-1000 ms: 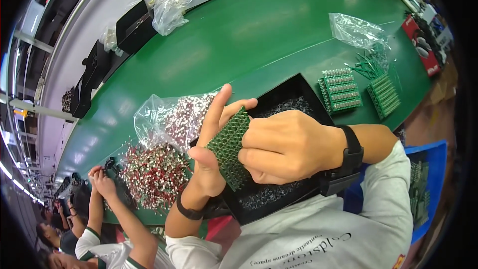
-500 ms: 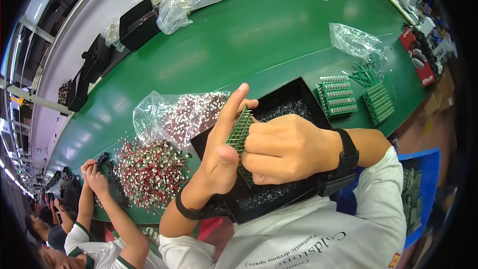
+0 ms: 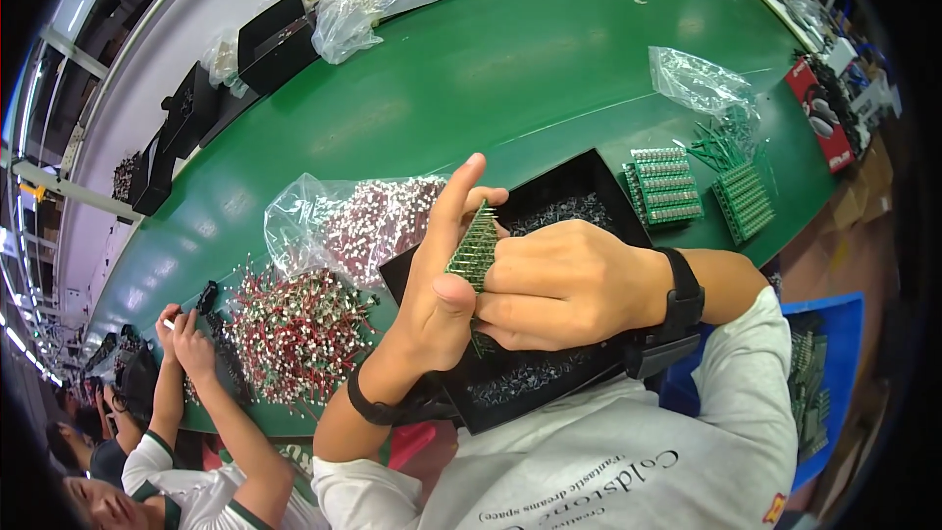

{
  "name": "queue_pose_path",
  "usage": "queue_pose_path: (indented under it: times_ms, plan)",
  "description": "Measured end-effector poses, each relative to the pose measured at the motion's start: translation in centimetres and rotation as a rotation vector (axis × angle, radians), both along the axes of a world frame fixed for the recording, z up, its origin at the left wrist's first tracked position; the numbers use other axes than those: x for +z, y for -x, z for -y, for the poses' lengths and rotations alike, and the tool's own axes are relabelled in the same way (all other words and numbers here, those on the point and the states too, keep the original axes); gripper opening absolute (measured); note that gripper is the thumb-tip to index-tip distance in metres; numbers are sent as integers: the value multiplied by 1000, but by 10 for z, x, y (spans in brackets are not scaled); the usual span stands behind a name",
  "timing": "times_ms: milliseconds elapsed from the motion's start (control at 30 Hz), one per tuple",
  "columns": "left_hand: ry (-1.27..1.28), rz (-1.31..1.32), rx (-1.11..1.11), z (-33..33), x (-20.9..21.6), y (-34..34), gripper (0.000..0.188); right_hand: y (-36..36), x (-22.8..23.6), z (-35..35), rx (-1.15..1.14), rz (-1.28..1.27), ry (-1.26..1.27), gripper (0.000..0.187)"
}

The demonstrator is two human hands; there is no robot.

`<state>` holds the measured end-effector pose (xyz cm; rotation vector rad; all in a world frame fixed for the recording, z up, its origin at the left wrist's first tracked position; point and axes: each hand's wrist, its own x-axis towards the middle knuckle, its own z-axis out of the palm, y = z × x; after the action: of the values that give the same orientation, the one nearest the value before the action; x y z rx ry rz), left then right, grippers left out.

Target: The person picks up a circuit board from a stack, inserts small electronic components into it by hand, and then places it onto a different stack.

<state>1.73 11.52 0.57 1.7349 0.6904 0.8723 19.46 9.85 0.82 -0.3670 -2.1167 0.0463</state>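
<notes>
My left hand (image 3: pixel 439 304) grips a green circuit board panel (image 3: pixel 473 253) with rows of metal pins sticking out, held steeply tilted between thumb and fingers. Its index finger points up past the board's top. My right hand (image 3: pixel 572 285) is closed with curled fingers against the board's right face; whatever its fingertips pinch is hidden behind the knuckles. Beneath both hands lies a black tray (image 3: pixel 616 198) of small dark and silvery parts (image 3: pixel 530 380).
Stacked green boards (image 3: pixel 663 186) and another board stack (image 3: pixel 743 201) stand right on the green table (image 3: pixel 412 98). Left are a pile of red-and-white wired connectors (image 3: pixel 294 334) and a bagged batch (image 3: pixel 378 226). A blue bin (image 3: pixel 846 373) holds boards; a co-worker's hands (image 3: pixel 186 339) work far left.
My hands and the board have shifted slightly, with the right hand's fingers a little higher on the board. At the left, the co-worker's hands have moved slightly.
</notes>
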Motion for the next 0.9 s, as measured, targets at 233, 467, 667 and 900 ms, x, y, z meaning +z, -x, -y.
queue_pose_path:
  times_ms: [233, 467, 667, 900]
  plan:
    - [-6, 3, 7, 4, 0, -1, 115, -4, 3, -2, 84, 3, -35, 14]
    - [177, 300, -14, 1, -1, -1, 114, -6, 5, -5, -112, -165, -12, 14]
    - [349, 489, -35, 2, 2, 1, 112, -13, 14, -4, -217, -164, 92, 17]
    - [323, 450, -53, 0, 0, 3, 111, -6, 5, -6, -83, -45, 100, 21]
